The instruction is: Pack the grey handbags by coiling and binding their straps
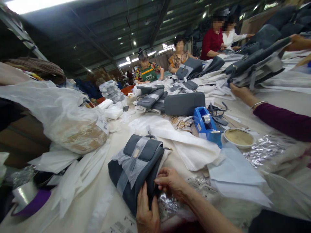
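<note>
A dark blue-grey backpack (131,171) lies on the table in front of me, its flap wrapped with translucent white tissue (136,158). A zipper pull with a gold-coloured tip (168,149) sticks out at its upper right. Against the bag's lower side, my left hand (147,210) rests with fingers stretched out and thumb apart. Beside it, my right hand (171,183) is closed in a pinch at the bag's right edge. What is between those fingertips is too small to make out. Crinkled clear plastic (167,204) lies under the right wrist.
Right of the bag are a blue tape dispenser (206,126), a round tub (239,137) and pale sheets (235,171). A large plastic bag (80,129) stands left. More grey bags (184,103) are piled ahead. A co-worker's purple-sleeved arm (282,119) holds a bag at right; several people work beyond.
</note>
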`<state>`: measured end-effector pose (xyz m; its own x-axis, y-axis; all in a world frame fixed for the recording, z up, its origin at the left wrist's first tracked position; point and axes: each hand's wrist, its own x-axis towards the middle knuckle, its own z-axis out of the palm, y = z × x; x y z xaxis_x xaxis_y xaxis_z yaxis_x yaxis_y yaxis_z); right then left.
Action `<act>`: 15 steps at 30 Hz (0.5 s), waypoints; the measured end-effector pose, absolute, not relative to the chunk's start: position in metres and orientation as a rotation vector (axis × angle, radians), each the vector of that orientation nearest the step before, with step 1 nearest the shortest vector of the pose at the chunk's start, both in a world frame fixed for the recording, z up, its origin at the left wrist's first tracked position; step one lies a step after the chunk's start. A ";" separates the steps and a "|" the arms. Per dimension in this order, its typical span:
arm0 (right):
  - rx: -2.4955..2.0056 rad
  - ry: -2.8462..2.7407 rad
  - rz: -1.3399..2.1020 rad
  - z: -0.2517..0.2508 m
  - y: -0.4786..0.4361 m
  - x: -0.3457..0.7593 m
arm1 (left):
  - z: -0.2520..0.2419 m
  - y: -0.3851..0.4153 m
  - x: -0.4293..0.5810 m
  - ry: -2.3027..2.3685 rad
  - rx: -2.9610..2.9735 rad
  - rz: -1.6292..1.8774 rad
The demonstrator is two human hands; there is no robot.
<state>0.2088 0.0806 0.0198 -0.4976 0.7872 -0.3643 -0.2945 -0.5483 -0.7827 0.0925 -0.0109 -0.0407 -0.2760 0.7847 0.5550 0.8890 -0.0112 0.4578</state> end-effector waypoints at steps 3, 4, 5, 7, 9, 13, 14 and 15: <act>-0.990 -0.802 2.020 0.018 0.080 0.199 | -0.042 -0.008 0.103 -2.074 -1.745 -1.215; -1.000 -0.782 1.999 0.018 0.079 0.195 | -0.042 -0.008 0.106 -2.043 -1.750 -1.195; -1.010 -0.765 1.980 0.018 0.078 0.190 | -0.042 -0.009 0.108 -2.003 -1.761 -1.164; -1.030 -0.748 1.943 0.020 0.076 0.183 | -0.037 -0.012 0.110 -1.882 -1.801 -1.088; -1.045 -0.750 1.906 0.025 0.073 0.179 | -0.028 -0.016 0.108 -1.709 -1.817 -1.021; -1.076 -0.805 1.883 0.045 0.069 0.179 | -0.002 -0.020 0.093 -1.600 -1.753 -0.891; -1.093 -0.823 1.873 0.052 0.068 0.180 | 0.003 -0.020 0.089 -1.629 -1.757 -0.858; -1.108 -0.844 1.857 0.060 0.067 0.181 | 0.008 -0.018 0.087 -1.654 -1.765 -0.838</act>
